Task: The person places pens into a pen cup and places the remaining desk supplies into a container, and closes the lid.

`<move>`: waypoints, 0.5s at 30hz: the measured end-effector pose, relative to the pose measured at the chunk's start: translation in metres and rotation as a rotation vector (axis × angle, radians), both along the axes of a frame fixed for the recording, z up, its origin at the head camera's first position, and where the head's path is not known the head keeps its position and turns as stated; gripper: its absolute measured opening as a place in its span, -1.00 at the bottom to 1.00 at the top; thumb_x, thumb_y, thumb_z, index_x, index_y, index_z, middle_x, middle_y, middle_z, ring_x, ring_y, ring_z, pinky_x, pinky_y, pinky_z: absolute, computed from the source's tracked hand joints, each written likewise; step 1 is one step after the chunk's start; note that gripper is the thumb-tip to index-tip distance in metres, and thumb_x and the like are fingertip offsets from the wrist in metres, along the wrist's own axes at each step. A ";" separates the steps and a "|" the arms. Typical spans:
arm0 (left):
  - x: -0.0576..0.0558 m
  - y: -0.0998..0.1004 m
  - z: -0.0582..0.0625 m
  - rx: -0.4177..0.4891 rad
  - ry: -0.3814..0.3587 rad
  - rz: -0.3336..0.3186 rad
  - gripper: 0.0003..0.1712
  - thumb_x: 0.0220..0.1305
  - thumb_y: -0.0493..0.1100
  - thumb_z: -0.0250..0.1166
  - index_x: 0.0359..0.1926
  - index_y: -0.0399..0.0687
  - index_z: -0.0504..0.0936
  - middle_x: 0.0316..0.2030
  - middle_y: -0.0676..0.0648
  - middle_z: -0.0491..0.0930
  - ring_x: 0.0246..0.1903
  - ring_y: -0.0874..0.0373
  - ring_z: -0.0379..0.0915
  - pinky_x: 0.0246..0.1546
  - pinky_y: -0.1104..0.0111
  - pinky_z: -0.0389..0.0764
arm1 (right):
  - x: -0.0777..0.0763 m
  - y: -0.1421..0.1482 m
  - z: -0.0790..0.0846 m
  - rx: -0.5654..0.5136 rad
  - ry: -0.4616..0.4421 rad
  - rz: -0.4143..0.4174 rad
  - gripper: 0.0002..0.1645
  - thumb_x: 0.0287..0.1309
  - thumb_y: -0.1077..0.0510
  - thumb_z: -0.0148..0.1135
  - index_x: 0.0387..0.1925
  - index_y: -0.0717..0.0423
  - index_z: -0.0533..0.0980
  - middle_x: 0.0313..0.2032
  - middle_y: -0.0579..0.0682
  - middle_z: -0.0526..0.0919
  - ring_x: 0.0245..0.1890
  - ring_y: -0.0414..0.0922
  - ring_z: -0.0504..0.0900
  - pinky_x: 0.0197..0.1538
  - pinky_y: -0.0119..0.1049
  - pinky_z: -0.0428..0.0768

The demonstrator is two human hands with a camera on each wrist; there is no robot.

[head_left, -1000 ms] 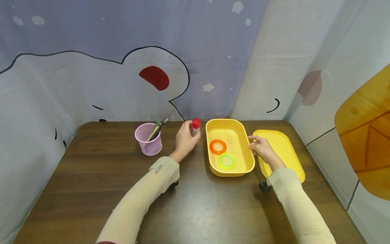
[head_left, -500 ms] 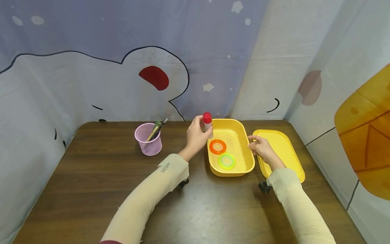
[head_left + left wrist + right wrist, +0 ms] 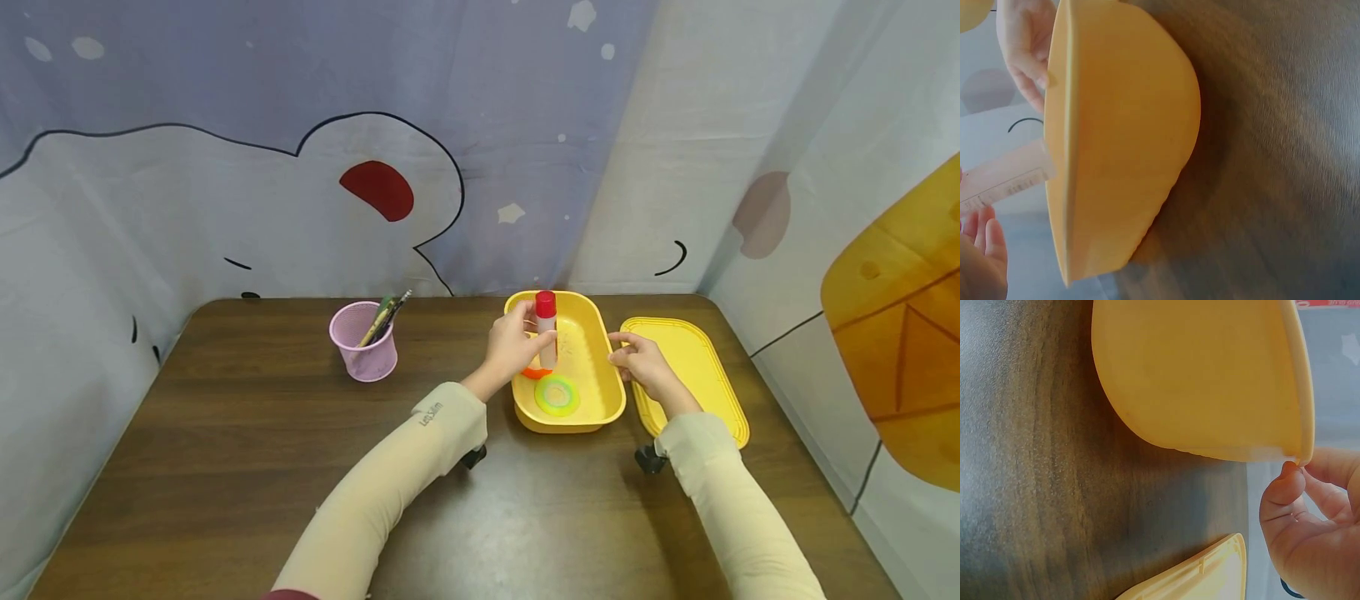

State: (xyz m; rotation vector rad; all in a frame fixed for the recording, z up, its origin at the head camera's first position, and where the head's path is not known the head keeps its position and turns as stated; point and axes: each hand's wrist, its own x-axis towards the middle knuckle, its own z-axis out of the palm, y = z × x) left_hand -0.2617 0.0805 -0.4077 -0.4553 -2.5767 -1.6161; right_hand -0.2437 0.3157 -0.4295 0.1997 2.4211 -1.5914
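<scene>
My left hand holds a glue bottle with a red cap, upright over the yellow plastic box. In the left wrist view, the bottle's clear lower end shows near the box rim. My right hand pinches the box's right rim between thumb and fingers, which the right wrist view shows close up. Inside the box lie a yellow-green ring and an orange ring, the latter mostly hidden behind the bottle and left hand.
A yellow lid lies flat on the table right of the box, partly under my right hand. To the left stands a pink mesh cup with several pens and pencils. A printed curtain hangs behind the wooden table.
My left hand has carried the glue bottle rightward from beside the box, past its left rim, to over its inside. The right hand has stayed at the right rim.
</scene>
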 end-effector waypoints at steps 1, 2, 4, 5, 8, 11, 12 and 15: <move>0.001 0.002 -0.001 0.002 -0.027 -0.010 -0.50 -0.02 -0.08 0.33 -0.03 -0.07 0.41 -0.22 -0.03 0.57 -0.26 0.17 0.54 -0.29 0.46 0.53 | 0.000 0.000 0.000 -0.001 0.000 -0.001 -0.43 0.12 0.33 -0.03 0.20 0.29 0.16 -0.59 -0.14 0.36 -0.69 -0.29 0.27 -0.54 -0.41 0.40; 0.001 0.004 -0.003 0.008 -0.047 -0.018 -0.51 -0.03 -0.08 0.34 -0.05 -0.07 0.42 -0.23 -0.03 0.57 -0.26 0.17 0.55 -0.29 0.46 0.53 | 0.000 0.000 0.000 0.000 0.001 -0.002 -0.43 0.12 0.33 -0.03 0.20 0.29 0.16 -0.59 -0.14 0.36 -0.69 -0.29 0.27 -0.54 -0.42 0.40; 0.001 0.008 -0.005 0.009 -0.078 -0.027 -0.51 -0.04 -0.08 0.35 -0.06 -0.07 0.42 -0.23 -0.03 0.57 -0.25 0.17 0.55 -0.27 0.47 0.53 | 0.000 0.000 0.000 -0.003 -0.002 0.000 -0.42 0.12 0.32 -0.03 0.20 0.30 0.15 -0.59 -0.15 0.36 -0.69 -0.29 0.27 -0.54 -0.43 0.40; 0.002 0.010 -0.007 0.009 -0.089 -0.030 -0.51 -0.04 -0.09 0.35 -0.06 -0.08 0.43 -0.23 -0.04 0.57 -0.26 0.16 0.55 -0.27 0.46 0.53 | 0.000 0.000 0.000 -0.006 -0.003 -0.001 -0.42 0.13 0.32 -0.02 0.20 0.29 0.15 -0.59 -0.15 0.36 -0.69 -0.30 0.27 -0.55 -0.44 0.39; 0.003 0.016 -0.013 0.006 -0.106 -0.041 -0.51 -0.06 -0.10 0.36 -0.07 -0.12 0.44 -0.25 -0.06 0.57 -0.28 0.16 0.54 -0.27 0.48 0.52 | 0.000 -0.001 0.001 -0.014 -0.007 -0.005 -0.42 0.13 0.32 -0.01 0.21 0.29 0.15 -0.59 -0.15 0.37 -0.70 -0.30 0.27 -0.55 -0.46 0.39; 0.005 0.022 -0.019 0.009 -0.142 -0.050 -0.51 -0.06 -0.11 0.36 -0.08 -0.14 0.45 -0.27 -0.07 0.56 -0.31 0.15 0.53 -0.31 0.50 0.52 | 0.001 -0.001 0.002 -0.019 -0.010 -0.010 -0.40 0.13 0.31 0.00 0.22 0.28 0.14 -0.59 -0.15 0.36 -0.70 -0.31 0.27 -0.56 -0.46 0.39; 0.006 0.024 -0.021 0.009 -0.155 -0.052 -0.51 -0.06 -0.11 0.36 -0.08 -0.15 0.45 -0.28 -0.07 0.56 -0.32 0.16 0.53 -0.33 0.51 0.52 | 0.001 -0.001 0.002 -0.017 -0.009 -0.013 -0.40 0.13 0.31 0.00 0.22 0.28 0.14 -0.59 -0.16 0.36 -0.69 -0.31 0.27 -0.56 -0.46 0.39; 0.008 0.031 -0.025 0.013 -0.196 -0.047 -0.51 -0.08 -0.10 0.37 -0.10 -0.15 0.46 -0.29 -0.07 0.57 -0.33 0.17 0.52 -0.39 0.52 0.51 | 0.000 -0.001 0.002 -0.013 -0.011 -0.016 -0.39 0.13 0.31 0.00 0.22 0.29 0.13 -0.59 -0.16 0.37 -0.68 -0.31 0.28 -0.55 -0.45 0.39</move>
